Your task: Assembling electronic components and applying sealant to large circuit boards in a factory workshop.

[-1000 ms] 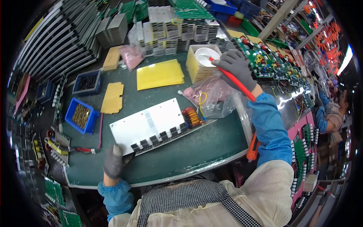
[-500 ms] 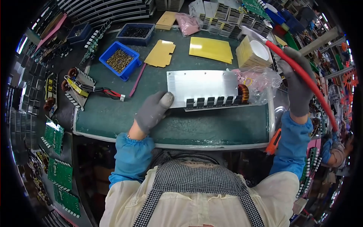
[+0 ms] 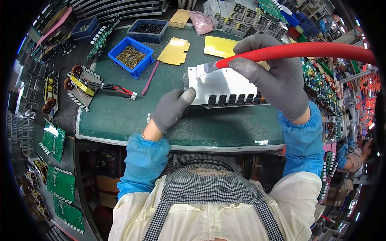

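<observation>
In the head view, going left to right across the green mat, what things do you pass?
Coil and wire assembly → blue bin of small brass parts → pink stick → left hand → white finned metal plate → right hand holding the red-handled brush.

My green-matted tabletop (image 3: 120, 116) sits in a crowded workshop, with grey racks (image 3: 120, 6) beyond its far edge, green circuit boards (image 3: 60, 182) stacked on the floor to its left, and red-lit shelving (image 3: 368, 86) to its right.

pink plastic bag (image 3: 201, 22) | far table edge | crumpled, beside yellow sheets (image 3: 219, 46)
</observation>
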{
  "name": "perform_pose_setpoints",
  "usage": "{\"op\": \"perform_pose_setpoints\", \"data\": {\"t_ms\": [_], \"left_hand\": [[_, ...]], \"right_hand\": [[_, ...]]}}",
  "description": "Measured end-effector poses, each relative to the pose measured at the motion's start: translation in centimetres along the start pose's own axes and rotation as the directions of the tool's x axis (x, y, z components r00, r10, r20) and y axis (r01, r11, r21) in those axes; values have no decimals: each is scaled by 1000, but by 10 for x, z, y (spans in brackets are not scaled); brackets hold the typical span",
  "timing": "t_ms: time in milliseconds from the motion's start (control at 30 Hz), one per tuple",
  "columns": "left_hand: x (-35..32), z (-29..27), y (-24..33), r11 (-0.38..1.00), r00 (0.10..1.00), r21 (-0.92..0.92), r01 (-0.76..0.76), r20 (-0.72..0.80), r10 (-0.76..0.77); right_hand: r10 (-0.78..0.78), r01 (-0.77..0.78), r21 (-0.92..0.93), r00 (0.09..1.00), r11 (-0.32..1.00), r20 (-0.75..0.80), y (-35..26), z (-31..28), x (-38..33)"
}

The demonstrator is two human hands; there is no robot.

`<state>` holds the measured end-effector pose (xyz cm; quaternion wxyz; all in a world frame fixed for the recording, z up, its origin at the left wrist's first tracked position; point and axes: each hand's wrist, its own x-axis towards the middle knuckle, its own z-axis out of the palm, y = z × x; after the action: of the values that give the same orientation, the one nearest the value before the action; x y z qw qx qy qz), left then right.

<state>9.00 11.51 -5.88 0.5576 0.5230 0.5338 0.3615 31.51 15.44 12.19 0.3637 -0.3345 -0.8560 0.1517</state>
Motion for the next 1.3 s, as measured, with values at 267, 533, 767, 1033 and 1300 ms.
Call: {"op": "perform_pose_setpoints", "data": {"t_ms": [267, 533, 767, 1033, 1300], "left_hand": [[-1, -1, 1, 999, 1000, 41, -12, 12, 12], [0, -1, 1, 1000, 1000, 23, -13, 9, 13], [-2, 3, 2, 1000, 999, 26, -1, -37, 2], [-4, 3, 5, 1000, 1000, -9, 12, -23, -12], [-3, 5, 3, 998, 999, -60, 14, -33, -16]], "right_hand": [[-92, 95, -28, 991, 995, 100, 1, 4, 3], [-120, 136, -100, 981, 986, 152, 1, -5, 4], [-152, 173, -216, 982, 961, 110, 12, -22, -3], [-27, 27, -107, 1000, 994, 10, 24, -36, -23], [-53, 51, 113, 998, 992, 19, 7, -5, -7]]}}
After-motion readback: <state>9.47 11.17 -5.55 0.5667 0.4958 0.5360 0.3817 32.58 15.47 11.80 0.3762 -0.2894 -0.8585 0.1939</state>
